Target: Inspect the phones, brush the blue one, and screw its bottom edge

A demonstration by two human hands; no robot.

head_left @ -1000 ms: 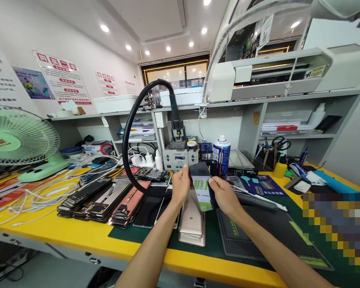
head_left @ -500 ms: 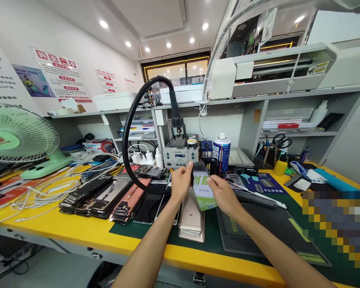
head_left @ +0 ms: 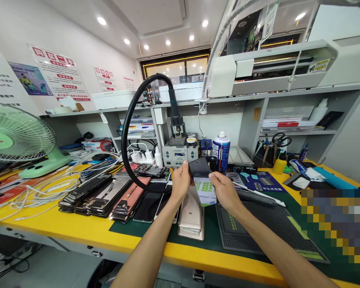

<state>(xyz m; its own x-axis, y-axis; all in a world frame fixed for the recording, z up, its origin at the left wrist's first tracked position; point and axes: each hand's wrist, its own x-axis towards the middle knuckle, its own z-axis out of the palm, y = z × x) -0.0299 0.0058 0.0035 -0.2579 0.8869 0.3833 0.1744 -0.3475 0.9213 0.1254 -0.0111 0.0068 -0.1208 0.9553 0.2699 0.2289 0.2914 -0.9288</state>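
Observation:
A phone with a dark, glossy, reflecting face (head_left: 203, 182) is held up tilted above the bench. My right hand (head_left: 225, 192) pinches its right edge. My left hand (head_left: 180, 180) is closed at its left edge, thumb up. Below the hands, gold phones (head_left: 191, 214) lie stacked on the green mat (head_left: 210, 236). Left of them are dark-screened phones (head_left: 147, 207) and piles of phone screens, one with a pink top piece (head_left: 130, 199). A black perforated pad (head_left: 267, 230) lies under my right forearm.
Behind the hands stand a hot-air station (head_left: 179, 155) with a looping black hose (head_left: 126, 132) and a blue spray can (head_left: 221, 152). White cables (head_left: 33, 188) and a green fan (head_left: 45, 160) are left; scissors (head_left: 280, 140) and a yellow bottle (head_left: 280, 165) are right.
The held phone has tilted, so its reflection has shifted and more of its dark upper part shows. My right hand has moved slightly, and the whole view has shifted a little.

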